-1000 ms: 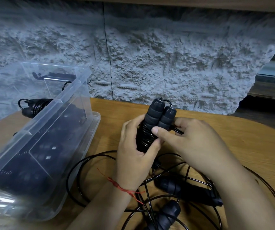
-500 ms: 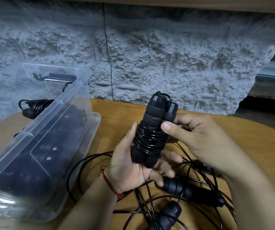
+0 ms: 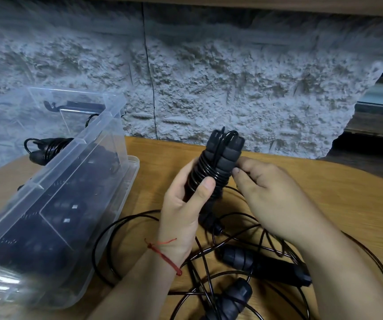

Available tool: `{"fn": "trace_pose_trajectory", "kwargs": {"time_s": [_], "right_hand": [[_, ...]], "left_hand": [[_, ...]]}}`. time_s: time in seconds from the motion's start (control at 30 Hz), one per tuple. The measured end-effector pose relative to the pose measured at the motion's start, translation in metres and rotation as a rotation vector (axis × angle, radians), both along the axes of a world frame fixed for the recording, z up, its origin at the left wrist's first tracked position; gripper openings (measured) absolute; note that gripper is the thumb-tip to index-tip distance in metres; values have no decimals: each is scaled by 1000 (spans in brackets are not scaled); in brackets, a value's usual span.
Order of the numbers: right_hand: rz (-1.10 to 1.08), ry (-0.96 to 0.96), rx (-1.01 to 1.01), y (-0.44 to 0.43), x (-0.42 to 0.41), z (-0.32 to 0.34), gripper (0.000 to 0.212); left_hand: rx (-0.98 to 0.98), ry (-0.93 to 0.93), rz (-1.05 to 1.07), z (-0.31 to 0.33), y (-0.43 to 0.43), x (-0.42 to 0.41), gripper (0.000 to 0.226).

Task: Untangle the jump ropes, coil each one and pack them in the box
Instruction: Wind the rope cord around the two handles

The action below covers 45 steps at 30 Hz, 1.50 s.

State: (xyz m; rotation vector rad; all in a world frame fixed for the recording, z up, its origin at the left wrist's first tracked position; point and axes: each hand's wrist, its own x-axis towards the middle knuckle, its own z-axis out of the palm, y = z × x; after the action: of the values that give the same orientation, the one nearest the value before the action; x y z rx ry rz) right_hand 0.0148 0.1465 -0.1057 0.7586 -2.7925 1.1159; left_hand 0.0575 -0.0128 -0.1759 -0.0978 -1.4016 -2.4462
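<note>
Nearest, a loose jump rope (image 3: 209, 252) sprawls in black loops over the wooden worktop (image 3: 324, 192), its two foam handles (image 3: 264, 266) lying among the cord. Above it the left hand (image 3: 185, 211), a red thread bracelet (image 3: 162, 255) at its wrist, has its grip closed round a coiled jump rope (image 3: 215, 167), thumb across the windings, and holds the bundle upright off the worktop. The right hand (image 3: 271, 197) pinches the bundle's right side with thumb and curled fingers. To the left stands the clear plastic box (image 3: 77, 204), dark bundles inside; the pale marks on them are too blurred to read. Another wound rope (image 3: 47, 146) shows through its far wall. Behind runs a rough grey wall (image 3: 232, 77).
</note>
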Motion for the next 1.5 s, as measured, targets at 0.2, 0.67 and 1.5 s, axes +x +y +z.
{"fn": "trace_pose_trajectory", "kwargs": {"time_s": [0.2,0.67,1.5], "right_hand": [[38,-80,-15,0,7,3,19],[96,-224,-62,2,4,3,30],[144,157,223,-20,30,20,32]], "left_hand": [[-195,1,207,-6,-5,-6,60],[-371,-48,46,-4,-10,2,44],[-332,-238,582,2,-8,0,24]]}}
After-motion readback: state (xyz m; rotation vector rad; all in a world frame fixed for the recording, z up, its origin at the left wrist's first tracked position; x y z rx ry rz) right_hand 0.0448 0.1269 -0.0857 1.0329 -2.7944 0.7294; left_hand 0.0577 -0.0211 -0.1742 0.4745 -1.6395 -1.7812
